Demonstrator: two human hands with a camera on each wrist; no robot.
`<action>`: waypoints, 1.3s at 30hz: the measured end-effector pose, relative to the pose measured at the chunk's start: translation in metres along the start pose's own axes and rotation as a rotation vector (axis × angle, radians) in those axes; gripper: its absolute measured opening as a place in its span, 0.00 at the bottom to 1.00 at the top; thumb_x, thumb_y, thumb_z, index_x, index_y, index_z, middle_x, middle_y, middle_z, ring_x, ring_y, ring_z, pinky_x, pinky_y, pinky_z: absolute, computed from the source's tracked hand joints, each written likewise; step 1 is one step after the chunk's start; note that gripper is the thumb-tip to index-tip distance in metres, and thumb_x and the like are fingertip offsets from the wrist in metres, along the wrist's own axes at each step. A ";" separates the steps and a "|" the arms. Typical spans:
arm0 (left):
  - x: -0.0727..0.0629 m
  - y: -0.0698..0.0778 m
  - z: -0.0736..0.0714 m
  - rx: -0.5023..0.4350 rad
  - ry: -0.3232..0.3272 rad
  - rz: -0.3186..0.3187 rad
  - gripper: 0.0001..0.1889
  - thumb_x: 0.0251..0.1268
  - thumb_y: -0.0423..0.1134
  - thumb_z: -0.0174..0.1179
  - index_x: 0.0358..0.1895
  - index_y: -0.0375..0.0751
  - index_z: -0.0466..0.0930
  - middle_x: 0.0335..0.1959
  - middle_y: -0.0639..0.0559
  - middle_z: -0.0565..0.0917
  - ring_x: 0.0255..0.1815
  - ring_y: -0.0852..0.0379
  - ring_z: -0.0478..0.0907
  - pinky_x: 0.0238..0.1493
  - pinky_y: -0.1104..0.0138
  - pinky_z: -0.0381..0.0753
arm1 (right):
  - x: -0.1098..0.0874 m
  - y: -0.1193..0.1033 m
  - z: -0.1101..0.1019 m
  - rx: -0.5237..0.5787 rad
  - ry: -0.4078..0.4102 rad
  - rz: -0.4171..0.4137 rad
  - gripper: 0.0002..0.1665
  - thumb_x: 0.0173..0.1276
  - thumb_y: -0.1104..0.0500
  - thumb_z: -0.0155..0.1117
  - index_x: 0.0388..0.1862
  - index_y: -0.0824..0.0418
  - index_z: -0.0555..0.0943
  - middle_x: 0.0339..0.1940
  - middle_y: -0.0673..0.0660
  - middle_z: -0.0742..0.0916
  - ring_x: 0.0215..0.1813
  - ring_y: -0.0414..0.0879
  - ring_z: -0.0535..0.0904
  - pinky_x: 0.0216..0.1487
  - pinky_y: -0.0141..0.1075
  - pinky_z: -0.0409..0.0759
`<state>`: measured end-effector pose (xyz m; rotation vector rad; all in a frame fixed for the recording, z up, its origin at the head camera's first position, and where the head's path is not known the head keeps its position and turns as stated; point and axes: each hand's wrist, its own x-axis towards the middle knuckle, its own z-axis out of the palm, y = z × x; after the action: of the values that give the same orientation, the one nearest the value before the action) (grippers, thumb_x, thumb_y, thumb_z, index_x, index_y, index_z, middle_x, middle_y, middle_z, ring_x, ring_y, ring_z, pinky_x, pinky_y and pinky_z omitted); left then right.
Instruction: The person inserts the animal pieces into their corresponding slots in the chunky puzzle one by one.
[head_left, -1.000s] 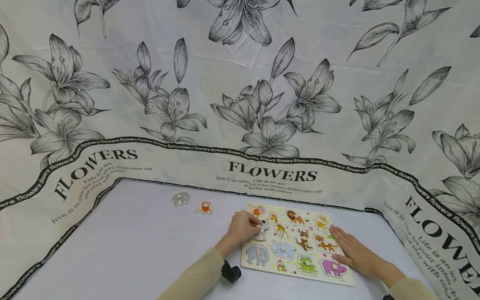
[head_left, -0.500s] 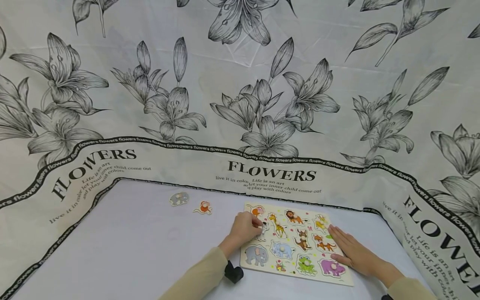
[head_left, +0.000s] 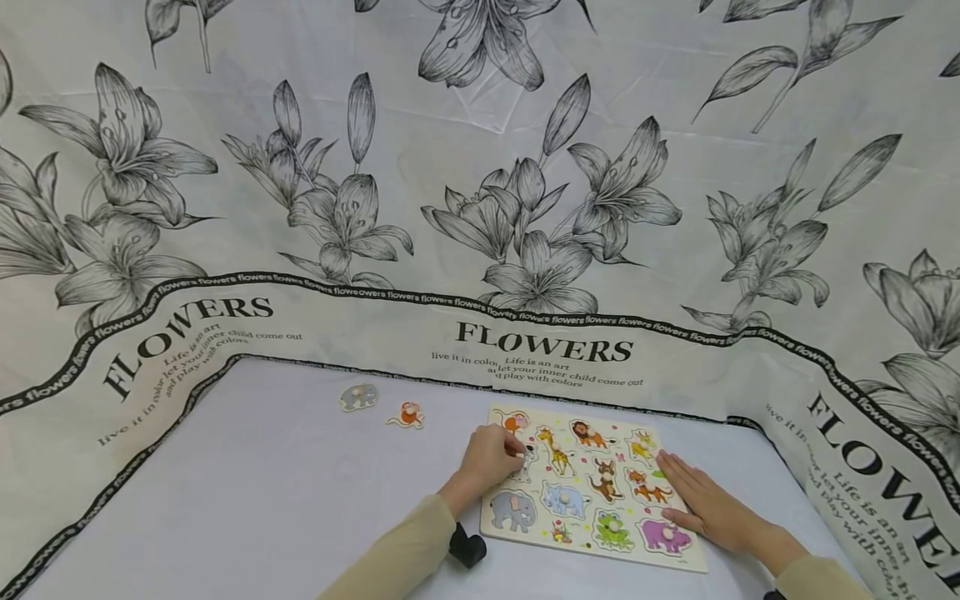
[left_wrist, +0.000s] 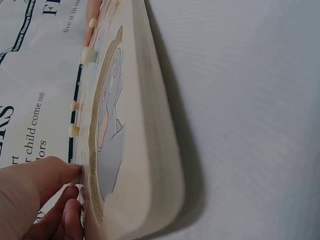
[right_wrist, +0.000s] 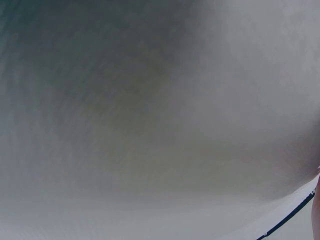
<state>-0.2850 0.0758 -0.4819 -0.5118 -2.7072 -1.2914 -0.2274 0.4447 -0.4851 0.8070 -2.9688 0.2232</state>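
Observation:
A wooden animal puzzle board (head_left: 581, 531) lies on the white surface. At its left side my left hand (head_left: 487, 460) pinches the knob of a black-and-white animal puzzle piece (head_left: 527, 469), which sits at its spot on the board; the fingers cover part of it. The left wrist view shows the left hand (left_wrist: 37, 192) from the side, thumb and fingertips close over the board (left_wrist: 160, 150). Flat along the board's right edge rests my right hand (head_left: 708, 504), its fingers straight. Only a sliver of skin shows in the right wrist view, beside blurred pale cloth.
Left of the board lie a loose grey elephant piece (head_left: 358, 397) and an orange monkey piece (head_left: 407, 415). Knobbed pieces such as the frog (head_left: 613, 532) and hippo (head_left: 663, 536) sit in the board. Flower-printed cloth (head_left: 390, 333) encloses the back and sides.
My left hand has shifted very slightly to the right, still pinching the black-and-white piece at the same spot. The right hand stays in place on the board's edge.

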 end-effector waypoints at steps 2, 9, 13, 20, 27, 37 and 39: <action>0.000 0.000 0.000 0.006 0.004 0.006 0.05 0.49 0.30 0.69 0.31 0.41 0.89 0.23 0.56 0.85 0.22 0.69 0.70 0.26 0.77 0.70 | 0.000 0.000 0.000 0.002 0.001 0.003 0.45 0.71 0.44 0.54 0.76 0.66 0.52 0.72 0.72 0.64 0.67 0.15 0.20 0.63 0.12 0.21; 0.000 0.000 0.002 0.025 0.018 0.015 0.04 0.50 0.31 0.70 0.31 0.41 0.89 0.26 0.54 0.87 0.24 0.70 0.74 0.27 0.78 0.73 | 0.001 0.000 -0.002 0.034 -0.021 0.034 0.45 0.71 0.43 0.54 0.76 0.65 0.51 0.73 0.72 0.63 0.66 0.14 0.20 0.62 0.12 0.21; -0.001 0.001 0.001 0.030 0.016 0.019 0.05 0.49 0.30 0.70 0.32 0.40 0.88 0.27 0.53 0.88 0.25 0.69 0.76 0.28 0.77 0.74 | 0.001 -0.001 -0.002 0.046 -0.031 0.043 0.46 0.71 0.42 0.54 0.77 0.65 0.51 0.73 0.72 0.62 0.65 0.13 0.20 0.61 0.11 0.21; -0.003 0.004 -0.009 0.007 -0.029 0.002 0.08 0.49 0.28 0.69 0.34 0.40 0.89 0.29 0.53 0.87 0.25 0.69 0.74 0.28 0.76 0.73 | 0.000 -0.002 -0.003 0.037 -0.017 0.024 0.45 0.71 0.43 0.54 0.77 0.64 0.51 0.73 0.71 0.63 0.66 0.14 0.21 0.62 0.12 0.21; -0.004 -0.004 -0.019 0.047 0.018 -0.017 0.09 0.51 0.32 0.68 0.36 0.45 0.88 0.31 0.55 0.88 0.26 0.67 0.77 0.30 0.74 0.74 | 0.000 -0.001 -0.001 0.014 0.003 0.000 0.45 0.71 0.44 0.55 0.77 0.65 0.51 0.74 0.69 0.62 0.68 0.15 0.21 0.63 0.12 0.21; 0.001 -0.017 -0.048 0.073 0.142 -0.053 0.07 0.53 0.37 0.68 0.36 0.48 0.88 0.34 0.56 0.88 0.24 0.66 0.73 0.27 0.72 0.70 | -0.001 0.001 0.001 -0.018 0.023 -0.015 0.45 0.71 0.45 0.55 0.77 0.63 0.50 0.77 0.64 0.60 0.69 0.16 0.21 0.64 0.13 0.21; 0.001 -0.021 -0.054 0.065 0.156 -0.061 0.07 0.53 0.37 0.68 0.37 0.49 0.88 0.34 0.56 0.88 0.24 0.66 0.74 0.28 0.72 0.71 | -0.001 0.001 0.001 -0.015 0.019 -0.012 0.45 0.71 0.44 0.55 0.77 0.63 0.50 0.77 0.64 0.60 0.69 0.16 0.21 0.63 0.13 0.21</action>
<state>-0.2963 0.0225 -0.4628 -0.3108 -2.6437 -1.1984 -0.2273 0.4460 -0.4865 0.8156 -2.9431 0.2060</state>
